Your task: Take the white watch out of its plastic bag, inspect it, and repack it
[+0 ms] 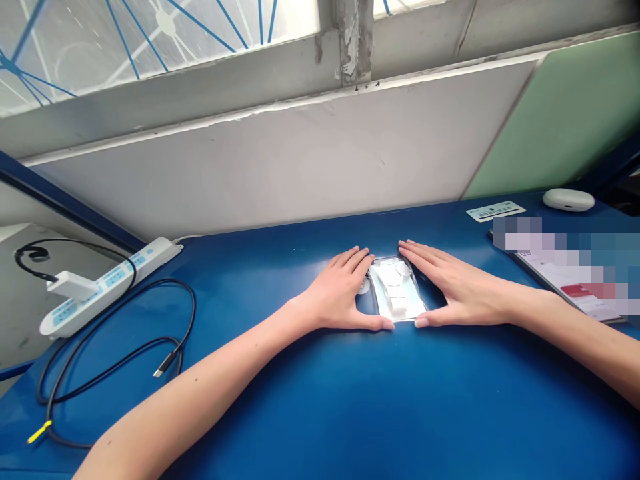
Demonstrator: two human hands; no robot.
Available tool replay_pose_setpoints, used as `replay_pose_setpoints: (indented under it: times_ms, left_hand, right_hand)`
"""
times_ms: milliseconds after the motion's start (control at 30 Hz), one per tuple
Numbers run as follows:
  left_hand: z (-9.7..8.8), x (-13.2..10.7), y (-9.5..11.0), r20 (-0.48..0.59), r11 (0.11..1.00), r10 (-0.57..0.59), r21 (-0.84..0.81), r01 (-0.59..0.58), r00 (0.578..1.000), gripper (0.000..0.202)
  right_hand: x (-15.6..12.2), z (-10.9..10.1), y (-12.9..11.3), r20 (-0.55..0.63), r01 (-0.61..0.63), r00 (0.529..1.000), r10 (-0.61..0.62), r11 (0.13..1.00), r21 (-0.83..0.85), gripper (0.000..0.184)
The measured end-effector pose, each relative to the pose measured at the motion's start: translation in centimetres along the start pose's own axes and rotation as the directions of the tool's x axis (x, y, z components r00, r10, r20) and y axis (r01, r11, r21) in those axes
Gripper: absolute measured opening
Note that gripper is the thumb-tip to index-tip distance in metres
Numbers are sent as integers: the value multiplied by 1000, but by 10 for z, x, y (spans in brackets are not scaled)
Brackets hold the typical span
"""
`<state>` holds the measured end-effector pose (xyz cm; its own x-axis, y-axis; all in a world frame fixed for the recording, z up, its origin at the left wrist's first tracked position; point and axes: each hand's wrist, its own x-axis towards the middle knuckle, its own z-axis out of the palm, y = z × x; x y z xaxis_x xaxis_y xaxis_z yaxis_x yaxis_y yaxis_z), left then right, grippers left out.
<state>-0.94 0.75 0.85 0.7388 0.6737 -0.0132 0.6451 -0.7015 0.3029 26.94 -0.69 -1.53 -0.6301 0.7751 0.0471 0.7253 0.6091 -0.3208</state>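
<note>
Toward the back edge of the desk (325, 400), a clear packet (398, 297) is framed by left hand (341, 293) and right hand (457, 287), both spread wide; positioning seems underway, with inward closing required for any lift.

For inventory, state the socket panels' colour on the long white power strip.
Pale blue socket panels, in head view.

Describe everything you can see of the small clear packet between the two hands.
The small clear packet looks like shiny, crinkled plastic, roughly rectangular, with white pieces against a pale backing; what the pieces are is unclear. It lies on the blue tabletop, one short edge toward the person. The left hand and right hand flank it, fingertips seemingly touching its edges.
</note>
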Motion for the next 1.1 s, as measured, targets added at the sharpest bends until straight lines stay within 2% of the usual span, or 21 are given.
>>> replay_pose_setpoints:
  times_ms: [333, 500, 800, 1100]
  left_hand:
    - [4, -1, -2, -36, 1000, 13, -24, -14, 999, 120]
    - [4, -1, -1, -40, 999, 10, -45, -12, 999, 118]
    - [2, -1, 0, -34, 999, -2, -48, 1, 999, 117]
    - [3, -1, 0, -39, 999, 1, -40, -2, 999, 118]
  right_hand:
    - [-3, 6, 11, 18, 36, 999, -35, 999, -24, 117]
    - [-2, 5, 10, -20, 50, 999, -51, 998, -30, 116]
    - [0, 5, 7, -1, 25, 1000, -25, 998, -52, 112]
    - [-1, 8, 11, -45, 69, 996, -71, 997, -46, 112]
